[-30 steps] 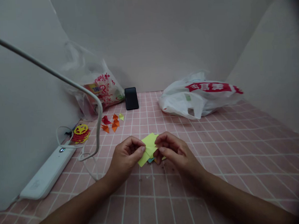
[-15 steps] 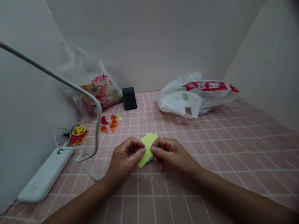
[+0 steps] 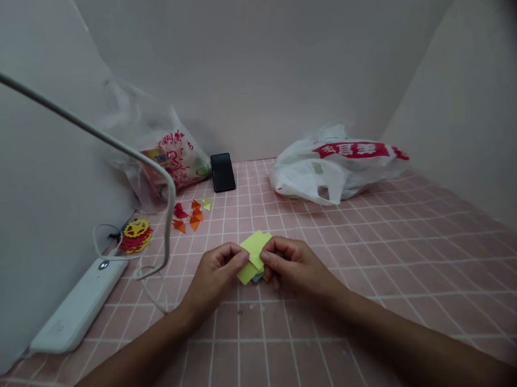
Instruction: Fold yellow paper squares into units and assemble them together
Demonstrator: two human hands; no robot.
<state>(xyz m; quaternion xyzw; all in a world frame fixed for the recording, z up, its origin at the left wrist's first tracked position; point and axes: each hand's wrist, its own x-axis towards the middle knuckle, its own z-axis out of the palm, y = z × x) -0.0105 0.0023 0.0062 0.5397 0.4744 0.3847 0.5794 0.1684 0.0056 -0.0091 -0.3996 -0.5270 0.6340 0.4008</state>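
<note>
My left hand (image 3: pixel 214 272) and my right hand (image 3: pixel 297 266) meet near the middle of the table. Between the two pinches is a small piece of yellow paper (image 3: pixel 255 260), apparently folded, gripped at its left and right edges. Just beneath it lie larger yellow paper sheets (image 3: pixel 253 242), overlapping at angles. Slivers of blue and orange paper show at the lower edge of this pile. The right fingers hide part of the pile.
Small folded papers (image 3: pixel 194 215) in orange, red and yellow lie left of centre. Behind them are a black phone (image 3: pixel 223 172) and a clear bag (image 3: pixel 182 154). A white plastic bag (image 3: pixel 335 166) sits back right. At left are gear-shaped cutouts (image 3: pixel 136 233), a power strip (image 3: pixel 80 307) and a white cable (image 3: pixel 170 221).
My fingers have shifted slightly on the small yellow paper, and my left fingertips sit a little further left. The view has moved slightly. A bit more orange shows under the pile.
</note>
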